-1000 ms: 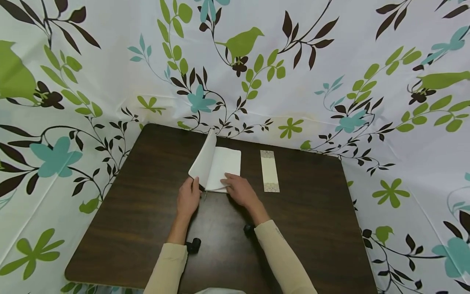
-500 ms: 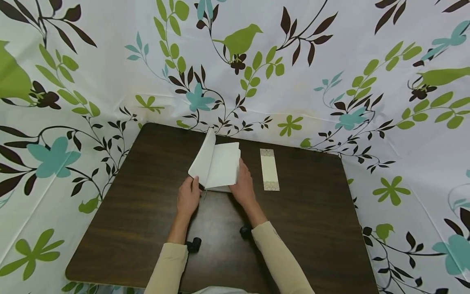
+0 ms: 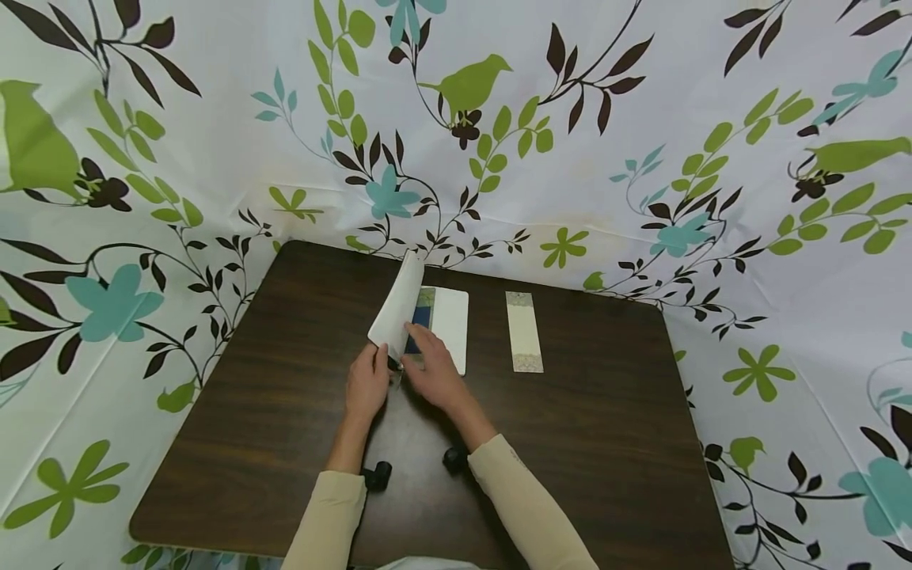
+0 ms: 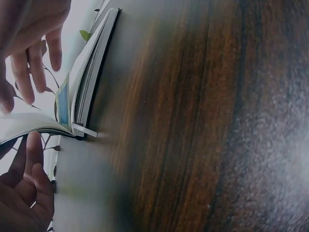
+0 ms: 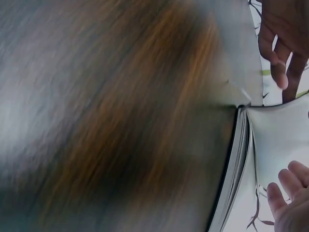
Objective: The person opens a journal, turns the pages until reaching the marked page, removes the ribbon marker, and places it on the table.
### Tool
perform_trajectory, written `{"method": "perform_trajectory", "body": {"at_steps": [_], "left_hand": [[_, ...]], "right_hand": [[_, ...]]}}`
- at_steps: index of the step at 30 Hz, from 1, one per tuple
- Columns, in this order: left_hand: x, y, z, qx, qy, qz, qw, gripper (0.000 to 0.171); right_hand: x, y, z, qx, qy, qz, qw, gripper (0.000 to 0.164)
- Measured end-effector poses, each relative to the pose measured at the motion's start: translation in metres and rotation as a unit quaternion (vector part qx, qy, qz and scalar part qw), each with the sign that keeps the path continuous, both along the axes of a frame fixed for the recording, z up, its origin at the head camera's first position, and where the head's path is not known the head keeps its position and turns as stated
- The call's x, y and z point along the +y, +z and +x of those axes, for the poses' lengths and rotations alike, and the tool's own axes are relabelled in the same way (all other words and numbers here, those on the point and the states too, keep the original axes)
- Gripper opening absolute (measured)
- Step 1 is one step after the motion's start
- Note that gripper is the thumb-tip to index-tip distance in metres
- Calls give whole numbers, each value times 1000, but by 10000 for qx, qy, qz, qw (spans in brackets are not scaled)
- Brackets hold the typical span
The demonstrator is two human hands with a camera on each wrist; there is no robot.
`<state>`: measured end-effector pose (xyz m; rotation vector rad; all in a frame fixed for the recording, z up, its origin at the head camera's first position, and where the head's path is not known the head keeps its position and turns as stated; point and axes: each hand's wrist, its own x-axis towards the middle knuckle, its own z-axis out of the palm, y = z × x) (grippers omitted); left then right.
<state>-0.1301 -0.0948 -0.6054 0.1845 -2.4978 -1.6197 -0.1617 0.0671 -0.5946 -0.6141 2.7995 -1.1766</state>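
Notebook (image 3: 451, 326): opened, at 12 o'clock on the desk (image 3: 598, 443). Left hand (image 3: 366, 383): grip closed on the 7 o'clock corner of the raised pages (image 3: 397, 305). Right hand (image 3: 436, 374): grip loose, fingers extended over the blue strip (image 3: 422, 317). Cream strip (image 3: 525, 332): at 3 o'clock from the notebook.

Table (image 3: 606, 443) across lower centre of frame; cloth (image 3: 463, 190) behind and to both sides. Open book (image 3: 402, 305) at centre, near table's far edge; bookmark (image 3: 423, 313) inside, beside fold. Second bookmark (image 3: 524, 332) on table, right of book. Left hand (image 3: 366, 384) at book's lower-left corner; right hand (image 3: 436, 376) right of it.
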Motion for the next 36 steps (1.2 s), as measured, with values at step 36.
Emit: {"method": "perform_trajectory", "body": {"at_steps": [36], "left_hand": [[-2, 7, -4, -268, 210, -554, 9979, 40]], "right_hand": [[12, 0, 4, 631, 498, 1466, 9859, 61]]}}
